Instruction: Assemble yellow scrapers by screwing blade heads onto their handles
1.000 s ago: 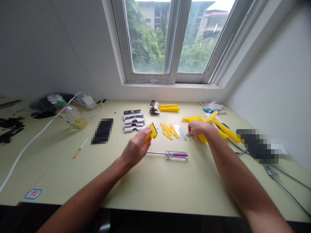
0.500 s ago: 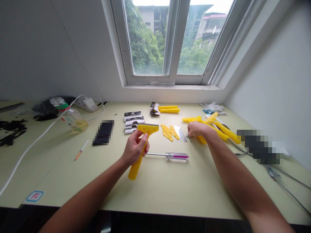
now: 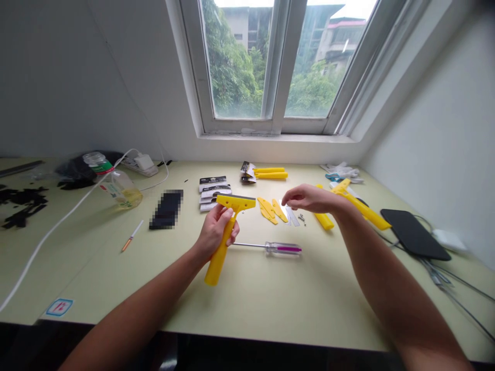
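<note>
My left hand [image 3: 218, 229] is wrapped around the handle of a yellow scraper [image 3: 217, 265], its wide head [image 3: 235, 201] up and a grey blade strip along the top edge. My right hand [image 3: 303, 198] hovers above the loose metal blades [image 3: 293, 216], fingers pinched together. Whatever sits between those fingertips is too small to make out. Just right of the blades lies a little pile of screws [image 3: 302, 220]. Yellow cover plates [image 3: 267, 210] rest to the left of the blades. A screwdriver [image 3: 283, 249] with a clear and purple handle lies nearer to me, its shaft reaching toward my left hand.
More yellow scrapers [image 3: 367, 208] lie at the right, partly behind my right forearm. Packaged scrapers [image 3: 270, 175] and stacked blade packs [image 3: 212, 191] are at the back. A phone [image 3: 167, 208], cigarette [image 3: 132, 236], bottle [image 3: 121, 190], black pad [image 3: 415, 234] and cables surround the work area.
My right hand has come up off the screw pile and moved left, over the blades, uncovering the screws. My left hand keeps the scraper in nearly the same place.
</note>
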{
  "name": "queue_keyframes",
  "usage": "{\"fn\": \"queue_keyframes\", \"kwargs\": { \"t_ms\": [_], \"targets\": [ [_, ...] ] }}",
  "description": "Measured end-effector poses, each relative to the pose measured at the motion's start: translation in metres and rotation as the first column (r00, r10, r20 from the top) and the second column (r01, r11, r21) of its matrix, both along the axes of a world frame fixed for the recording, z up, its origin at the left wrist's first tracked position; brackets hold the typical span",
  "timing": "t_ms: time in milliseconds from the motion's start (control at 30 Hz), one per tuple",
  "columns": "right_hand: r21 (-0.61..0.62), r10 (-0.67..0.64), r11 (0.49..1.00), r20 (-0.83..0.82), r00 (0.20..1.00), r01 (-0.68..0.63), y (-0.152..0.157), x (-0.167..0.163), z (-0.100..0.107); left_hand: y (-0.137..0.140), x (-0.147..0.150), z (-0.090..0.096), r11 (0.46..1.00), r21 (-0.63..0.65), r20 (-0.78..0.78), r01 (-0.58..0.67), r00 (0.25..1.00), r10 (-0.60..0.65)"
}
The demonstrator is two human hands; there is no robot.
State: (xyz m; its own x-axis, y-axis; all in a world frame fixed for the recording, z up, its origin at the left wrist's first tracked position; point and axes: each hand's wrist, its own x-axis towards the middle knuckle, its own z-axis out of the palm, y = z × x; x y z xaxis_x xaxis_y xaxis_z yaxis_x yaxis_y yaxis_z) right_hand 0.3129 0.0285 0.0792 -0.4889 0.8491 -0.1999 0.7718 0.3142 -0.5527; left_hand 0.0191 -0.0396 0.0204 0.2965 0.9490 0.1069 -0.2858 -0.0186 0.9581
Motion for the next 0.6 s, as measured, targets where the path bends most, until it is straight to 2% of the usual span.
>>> {"fn": "queue_keyframes", "kwargs": {
  "t_ms": [67,133,233,333,467,600],
  "targets": [
    [-0.06,0.069,0.995,-0.089,0.994,-0.074,-0.003,-0.004,0.001,0.0,0.0,0.0,1.0,-0.019,-0.003,0.003,1.0,-0.003],
    [-0.098,0.093,0.99,-0.093,0.991,-0.102,-0.005,-0.007,-0.002,0.001,-0.001,-0.001,0.999,-0.037,-0.008,0.0,1.0,0.0],
    [-0.17,0.038,0.983,-0.135,0.99,-0.062,-0.006,-0.013,-0.009,0.004,-0.001,-0.003,0.999,-0.047,-0.01,0.004,1.0,-0.005],
    [-0.229,0.004,0.971,-0.296,0.955,-0.075,-0.006,-0.021,-0.014,0.005,-0.001,-0.005,0.999,-0.045,-0.008,0.016,1.0,-0.017],
    [-0.156,0.061,0.977,-0.451,0.89,-0.146,-0.01,-0.035,-0.013,0.003,0.0,-0.005,0.999,-0.046,-0.004,0.018,1.0,-0.018],
    [-0.057,0.065,0.993,-0.483,0.873,-0.105,-0.018,-0.051,-0.013,0.001,0.002,-0.005,0.999,-0.045,0.003,0.022,1.0,-0.022]
  ]
}}
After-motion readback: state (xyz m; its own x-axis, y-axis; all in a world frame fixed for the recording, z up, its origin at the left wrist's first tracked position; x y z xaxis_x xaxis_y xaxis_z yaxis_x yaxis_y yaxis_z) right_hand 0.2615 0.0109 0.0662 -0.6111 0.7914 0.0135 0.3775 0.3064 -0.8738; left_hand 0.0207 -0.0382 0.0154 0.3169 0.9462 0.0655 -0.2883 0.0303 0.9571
